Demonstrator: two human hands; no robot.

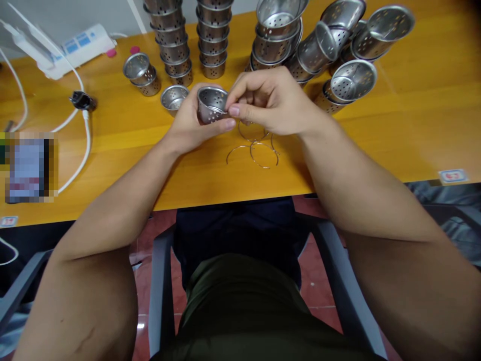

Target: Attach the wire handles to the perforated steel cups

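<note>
Dark green trousers (244, 306) and two bare forearms fill the foreground, reaching over the orange wooden table (413, 125). The left hand (191, 125) cups a small perforated steel cup (211, 104), fingers curled closed around its side. The right hand (270, 100) pinches the cup's rim, thumb and fingertips closed. Just beneath the grip lie thin wire rings (259, 150); beyond it stand stacks of similar steel cups (212, 40).

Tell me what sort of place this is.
Probably a small assembly bench: stacks of perforated metal cups crowd a wooden table, loose wire rings lie on it, and the left hand holds one cup while the right hand works at its rim.
</note>
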